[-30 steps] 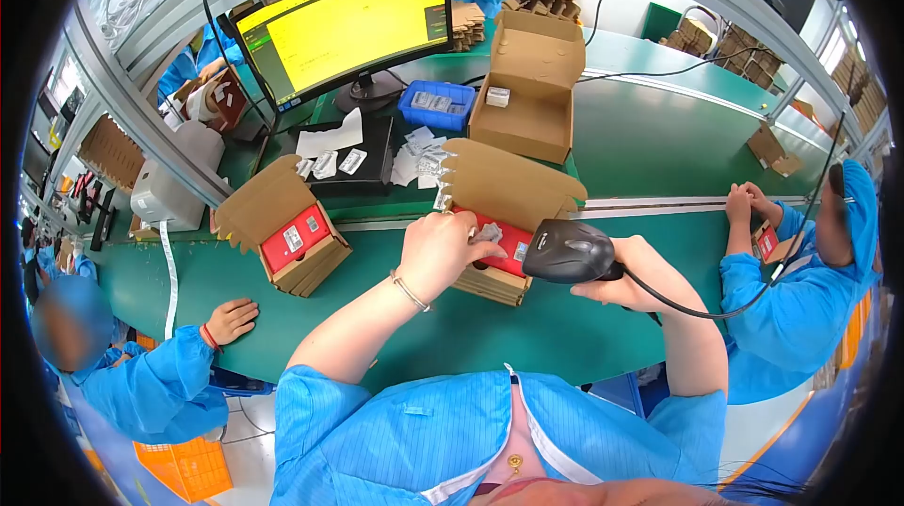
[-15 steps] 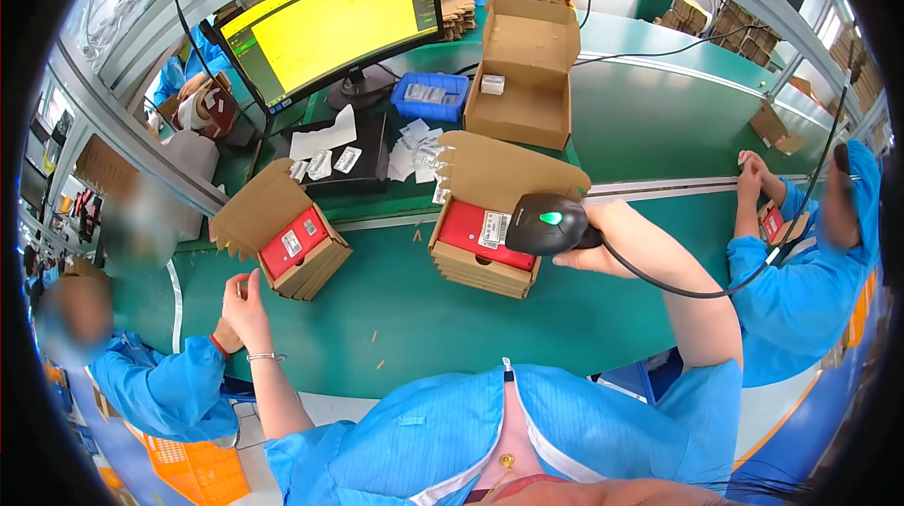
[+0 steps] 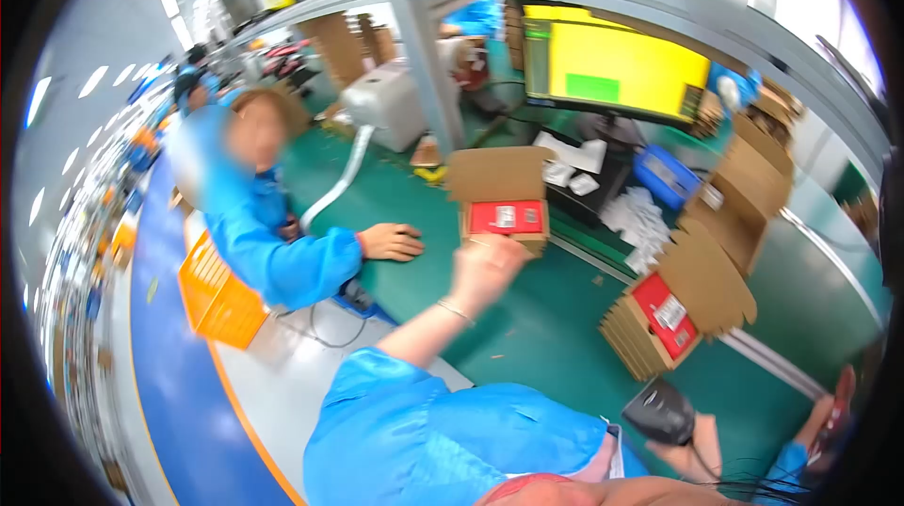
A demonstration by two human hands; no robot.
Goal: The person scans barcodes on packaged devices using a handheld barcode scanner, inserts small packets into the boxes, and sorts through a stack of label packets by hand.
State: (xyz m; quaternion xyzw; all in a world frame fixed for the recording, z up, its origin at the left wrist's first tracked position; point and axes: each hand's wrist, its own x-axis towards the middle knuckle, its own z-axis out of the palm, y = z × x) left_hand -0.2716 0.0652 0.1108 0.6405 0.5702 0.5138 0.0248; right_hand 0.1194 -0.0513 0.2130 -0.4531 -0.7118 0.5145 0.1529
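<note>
My left hand [image 3: 488,273], with a bracelet at the wrist, is at the front of the left cardboard box [image 3: 499,175]. Its fingers look curled closed against the box's front edge; blur hides what they grip, if anything. Inside that open-lidded box lies a red package [image 3: 485,216] with white labels. My right hand [image 3: 692,454] is low at the right, closed around a black barcode scanner [image 3: 659,410] with a cable. Above the scanner stands a stack of flat cardboard boxes [image 3: 626,341], the top one open with another red labelled package [image 3: 654,297] in it.
A co-worker's hand [image 3: 391,241] rests on the green table [image 3: 556,346] at the left. Behind stand a monitor [image 3: 612,64], a blue bin [image 3: 667,175], loose white labels [image 3: 633,224] and a large open carton [image 3: 744,176]. A metal post [image 3: 419,45] rises beside the left box.
The view has swung left. My left hand has come to the left box's front. The scanner, before over the right box's package, is now lower and away from it; its green light no longer shows.
</note>
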